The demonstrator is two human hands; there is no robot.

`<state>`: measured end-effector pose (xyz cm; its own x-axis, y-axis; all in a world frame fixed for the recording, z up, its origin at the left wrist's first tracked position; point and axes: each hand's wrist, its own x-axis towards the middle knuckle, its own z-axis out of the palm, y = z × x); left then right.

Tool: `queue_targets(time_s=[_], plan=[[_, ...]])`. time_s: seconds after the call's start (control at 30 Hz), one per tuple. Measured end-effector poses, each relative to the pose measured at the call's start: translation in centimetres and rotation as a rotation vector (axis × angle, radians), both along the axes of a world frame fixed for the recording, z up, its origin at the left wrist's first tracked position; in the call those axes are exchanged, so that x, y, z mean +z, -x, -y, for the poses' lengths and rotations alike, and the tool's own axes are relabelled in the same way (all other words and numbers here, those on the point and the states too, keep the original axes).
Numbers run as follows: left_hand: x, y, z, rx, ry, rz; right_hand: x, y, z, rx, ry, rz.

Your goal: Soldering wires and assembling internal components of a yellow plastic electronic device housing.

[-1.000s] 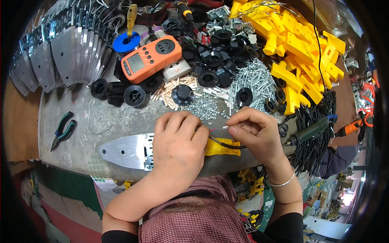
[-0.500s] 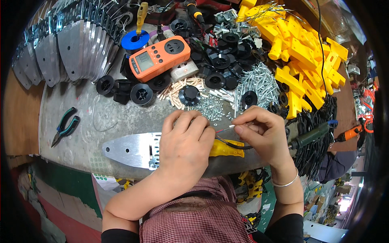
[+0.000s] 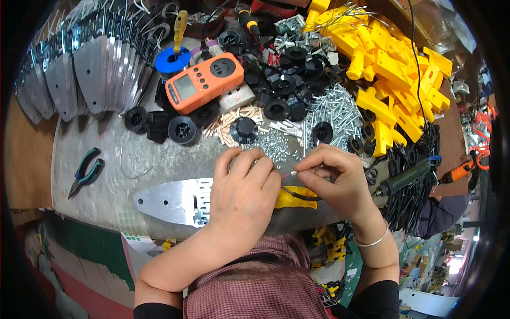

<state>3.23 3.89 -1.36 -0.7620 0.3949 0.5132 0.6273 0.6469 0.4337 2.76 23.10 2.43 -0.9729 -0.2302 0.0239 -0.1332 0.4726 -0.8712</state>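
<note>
A flat silver metal plate [image 3: 164,202] with two holes and a slotted end lies before me, joined to a yellow plastic handle [image 3: 297,198]. My left hand [image 3: 244,194] is curled over the place where plate and handle meet, hiding it. Its fingertips are bent down and partly out of sight. My right hand [image 3: 337,178] pinches a thin red wire [image 3: 288,174] by its white tip between thumb and forefinger, just above the handle. A black cable [image 3: 300,195] runs from under my right hand across the handle toward my left hand.
Pliers [image 3: 85,173] lie at the left. Metal plates [image 3: 95,74] stand stacked at the far left. Behind my hands are an orange meter [image 3: 204,82], black round knobs [image 3: 244,130], screws [image 3: 332,114] and a heap of yellow handles [image 3: 393,69]. A green screwdriver-like tool [image 3: 406,178] lies right.
My right hand has shifted slightly left, bringing the white wire tip closer to my left hand. My left hand stays over the handle. The whole view has tilted a little.
</note>
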Motion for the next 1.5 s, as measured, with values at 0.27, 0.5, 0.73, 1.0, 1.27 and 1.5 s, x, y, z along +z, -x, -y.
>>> queue_targets(time_s=[0.27,0.5,0.73,1.0,1.27,1.5], plan=[[-0.3,-0.1,0.1,0.018,-0.028,-0.007,0.1,0.1,-1.0,-0.105,0.294,0.28],[0.2,0.1,0.0,0.023,-0.027,-0.002,-0.5,0.1,-1.2,-0.065,0.487,0.381],[-0.1,0.2,-0.1,0.023,-0.024,-0.001,-0.8,0.2,-1.1,-0.041,0.488,0.388],[0.2,0.2,-0.1,-0.008,0.012,0.008,0.2,0.3,0.1,0.043,0.086,0.164],[-0.1,0.1,0.1,0.007,-0.05,0.018,0.4,0.4,-1.1,-0.072,0.286,0.333],[-0.1,0.3,0.2,-0.003,-0.046,0.023,-0.2,0.5,-1.4,-0.111,0.507,0.452]])
